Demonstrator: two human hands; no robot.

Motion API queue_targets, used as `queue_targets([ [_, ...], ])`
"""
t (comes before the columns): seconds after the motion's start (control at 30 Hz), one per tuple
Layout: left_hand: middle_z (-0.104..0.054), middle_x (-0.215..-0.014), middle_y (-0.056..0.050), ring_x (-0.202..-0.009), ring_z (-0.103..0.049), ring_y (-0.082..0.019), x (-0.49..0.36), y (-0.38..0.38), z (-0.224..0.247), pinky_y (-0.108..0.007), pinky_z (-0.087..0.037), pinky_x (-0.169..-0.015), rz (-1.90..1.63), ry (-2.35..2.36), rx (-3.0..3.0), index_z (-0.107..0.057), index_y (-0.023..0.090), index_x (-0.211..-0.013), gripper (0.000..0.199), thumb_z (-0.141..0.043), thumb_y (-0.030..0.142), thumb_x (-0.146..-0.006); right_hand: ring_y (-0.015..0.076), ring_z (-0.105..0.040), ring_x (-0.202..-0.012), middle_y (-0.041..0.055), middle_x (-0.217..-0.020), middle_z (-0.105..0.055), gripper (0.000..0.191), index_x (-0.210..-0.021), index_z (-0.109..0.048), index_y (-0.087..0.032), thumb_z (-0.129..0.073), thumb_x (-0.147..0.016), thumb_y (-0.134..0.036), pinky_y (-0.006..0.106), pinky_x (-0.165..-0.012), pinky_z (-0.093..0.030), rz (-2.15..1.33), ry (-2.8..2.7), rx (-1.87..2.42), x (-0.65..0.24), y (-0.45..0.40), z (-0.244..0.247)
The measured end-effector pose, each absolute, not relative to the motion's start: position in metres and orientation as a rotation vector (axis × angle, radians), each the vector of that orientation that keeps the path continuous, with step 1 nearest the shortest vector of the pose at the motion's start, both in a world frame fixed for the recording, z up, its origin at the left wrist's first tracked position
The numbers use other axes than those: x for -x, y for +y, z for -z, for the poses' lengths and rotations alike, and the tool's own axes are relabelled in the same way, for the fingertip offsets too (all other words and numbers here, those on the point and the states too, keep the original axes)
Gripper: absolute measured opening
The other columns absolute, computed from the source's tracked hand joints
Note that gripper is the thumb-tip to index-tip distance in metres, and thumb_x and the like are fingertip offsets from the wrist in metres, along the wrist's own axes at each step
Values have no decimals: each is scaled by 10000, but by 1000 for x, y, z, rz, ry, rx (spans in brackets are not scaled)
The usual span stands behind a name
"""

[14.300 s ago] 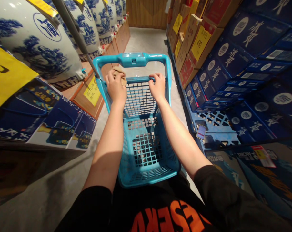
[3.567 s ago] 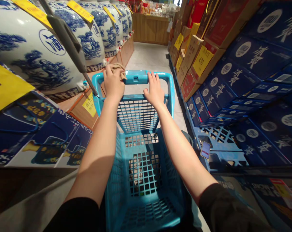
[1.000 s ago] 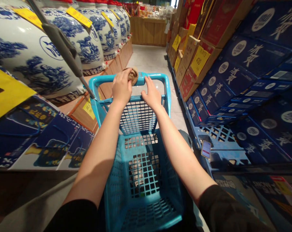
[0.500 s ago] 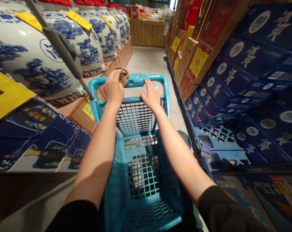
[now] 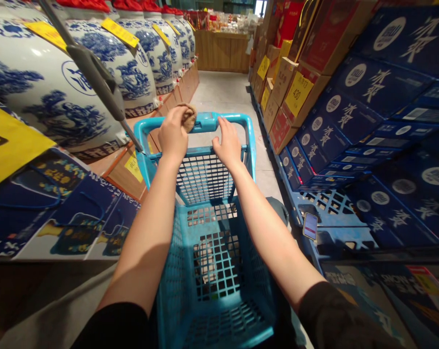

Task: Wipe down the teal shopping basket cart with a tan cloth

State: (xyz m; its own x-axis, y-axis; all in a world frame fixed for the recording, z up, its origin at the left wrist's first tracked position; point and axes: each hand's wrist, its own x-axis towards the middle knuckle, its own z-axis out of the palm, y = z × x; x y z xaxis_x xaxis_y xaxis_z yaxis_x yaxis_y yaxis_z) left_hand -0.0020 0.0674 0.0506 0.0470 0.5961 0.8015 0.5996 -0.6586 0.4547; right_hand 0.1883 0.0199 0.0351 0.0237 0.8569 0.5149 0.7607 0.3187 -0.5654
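Observation:
A turquoise plastic shopping cart (image 5: 193, 212) stands in front of me, its mesh basket below my forearms. My left hand (image 5: 172, 135) is closed around a bunched brown cloth (image 5: 190, 118), pressed on the left part of the cart's handle bar (image 5: 206, 120). Just right of the bar's middle, my right hand (image 5: 228, 143) rests its fingertips on the bar. Its fingers are stretched forward, the thumb is spread away, and it holds nothing.
Large blue-and-white jars (image 5: 126, 63) line the left side, with a grey pole (image 5: 95, 72) before them. Blue cartons (image 5: 353, 116) are stacked at right on a blue plastic pallet (image 5: 328, 206). A phone (image 5: 310, 226) sits near the pallet's edge. A tiled aisle (image 5: 222, 89) leads to a wooden counter (image 5: 222, 51).
My left hand and the brown cloth have shifted slightly to the right along the handle bar. My right hand and the cart look nearly the same.

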Motion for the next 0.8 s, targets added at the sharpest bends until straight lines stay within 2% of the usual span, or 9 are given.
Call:
queue_targets([
  [0.17,-774,-1316,-3,-1301,-681,-291,26,71,-49,-530,-557,-1191,1833,-1423,2050,-733,314,-1178,331,-541,199,-934,309,-368,-1650,129,-1714,-480,709,-1613,-505,-161,-433,-909,-120,646,-1375,-310,-127,-1734,1396,-186,22,-32],
  [0.27,-748,-1343,-40,-1371,-637,-302,18,67,-54,-512,-504,-1255,1917,-1344,2073,-705,307,-1163,326,-536,186,-911,294,-399,-1634,133,-1689,-511,683,-1602,-521,-153,-426,-927,-111,604,-1385,-316,-100,-1743,1371,-186,20,-35],
  [0.4,-705,-1372,-50,-1454,-578,-311,2,70,-57,-527,-443,-1305,2021,-1353,2131,-647,315,-1210,313,-549,209,-931,266,-453,-1605,100,-1650,-557,667,-1626,-493,-210,-453,-966,-125,580,-1389,-326,-61,-1808,1248,-182,18,-39],
  [0.57,-682,-1410,-31,-1450,-575,-257,-6,92,-45,-467,-497,-1231,2094,-1382,2104,-586,287,-1235,269,-542,214,-980,224,-500,-1575,112,-1663,-551,641,-1625,-461,-158,-552,-991,-183,457,-1367,-399,-76,-1868,1159,-175,10,-42],
  [0.63,-696,-1380,-31,-1410,-600,-226,-8,97,-41,-447,-523,-1174,2134,-1424,2051,-571,254,-1230,261,-497,184,-991,211,-597,-1482,98,-1620,-601,706,-1648,-423,-172,-610,-967,-172,418,-1311,-480,-150,-1870,1136,-173,7,-43],
  [0.7,-712,-1347,-31,-1359,-638,-222,-12,97,-40,-439,-551,-1143,2162,-1426,2053,-573,257,-1225,290,-476,166,-967,203,-726,-1283,81,-1485,-707,765,-1677,-380,-188,-656,-964,-186,384,-1191,-592,-273,-1862,1114,-172,5,-44],
  [0.73,-716,-1340,-33,-1340,-656,-234,-15,95,-40,-440,-566,-1138,2162,-1409,2085,-577,272,-1231,319,-481,168,-945,197,-763,-1182,71,-1406,-751,758,-1675,-390,-190,-669,-970,-204,364,-1123,-632,-328,-1846,1103,-171,5,-44],
  [0.8,-720,-1339,-39,-1320,-679,-261,-20,89,-42,-449,-590,-1133,2114,-1365,2208,-588,298,-1258,392,-501,172,-897,189,-786,-1082,60,-1313,-792,616,-1595,-516,-192,-655,-996,-232,335,-1034,-666,-386,-1789,1075,-169,7,-43],
])
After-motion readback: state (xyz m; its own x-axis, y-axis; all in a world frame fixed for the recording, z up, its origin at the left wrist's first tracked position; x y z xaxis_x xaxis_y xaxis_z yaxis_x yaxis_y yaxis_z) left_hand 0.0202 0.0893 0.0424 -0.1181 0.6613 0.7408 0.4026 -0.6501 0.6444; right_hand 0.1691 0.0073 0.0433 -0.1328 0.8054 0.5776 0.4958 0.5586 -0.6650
